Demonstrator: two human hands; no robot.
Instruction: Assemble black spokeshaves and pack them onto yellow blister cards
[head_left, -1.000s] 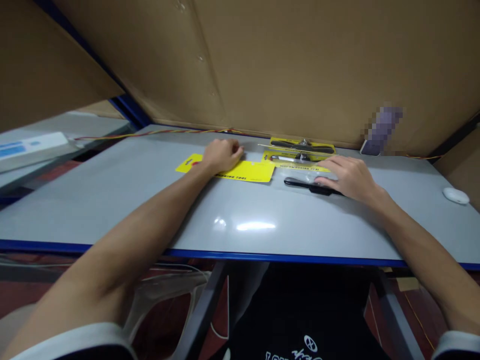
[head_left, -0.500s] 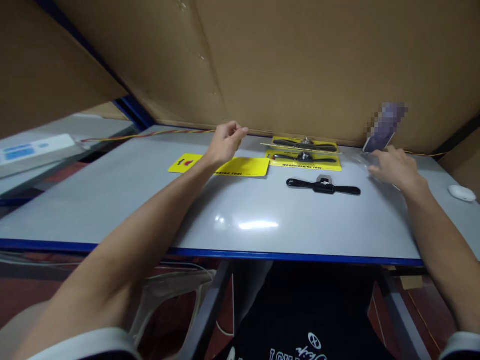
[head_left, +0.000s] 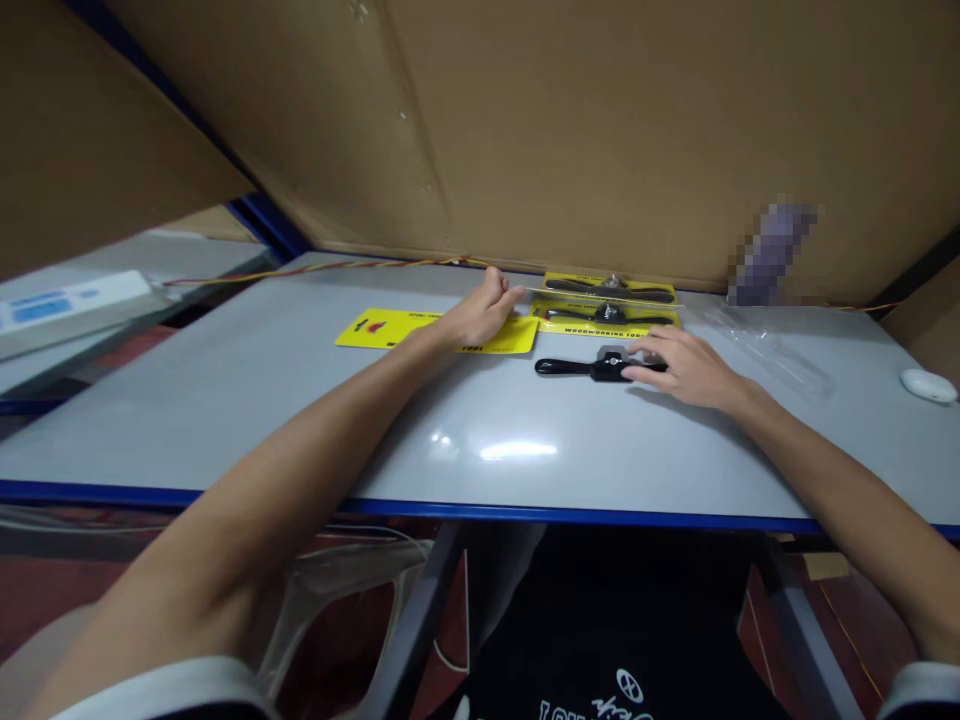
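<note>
A black spokeshave is at the middle right of the table, with its right handle between the thumb and fingers of my right hand. My left hand is closed above the right part of a flat yellow backing card. Its fingertips come up to the left end of a thin card-like edge; whether they grip it, I cannot tell. Behind the spokeshave lie two more spokeshaves on yellow cards, a nearer pack and a farther pack. A clear plastic blister shell rests to the right of my right hand.
A pixelated purple object leans against the cardboard wall. At the right lies a white rounded case. A red and yellow wire runs along the back. The table's blue front edge is near my body.
My right hand has let go of the clear blister shell, moved left and taken the spokeshave, which has shifted left. My left hand has come down and right, toward the thin edge.
</note>
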